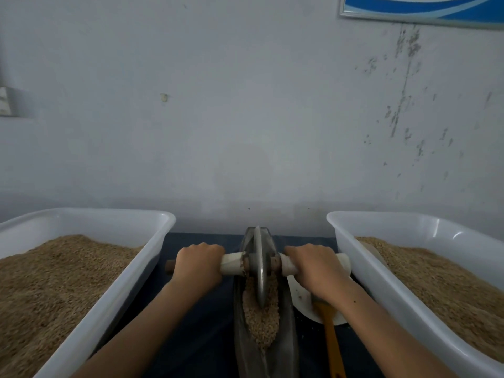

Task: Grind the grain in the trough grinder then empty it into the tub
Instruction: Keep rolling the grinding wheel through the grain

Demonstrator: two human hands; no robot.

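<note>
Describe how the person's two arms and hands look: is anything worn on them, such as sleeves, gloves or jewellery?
Both forearms are bare as far as the picture shows; no sleeve edge is in view. The left hand and the right hand wear no gloves, and no ring, watch or bracelet shows on fingers or wrists. The right forearm has one small dark dot on it. Nails are hidden from this view.

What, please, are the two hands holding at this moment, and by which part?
The grinding wheel, by its axle handles: the left hand grips the left handle, the right hand the right.
</note>
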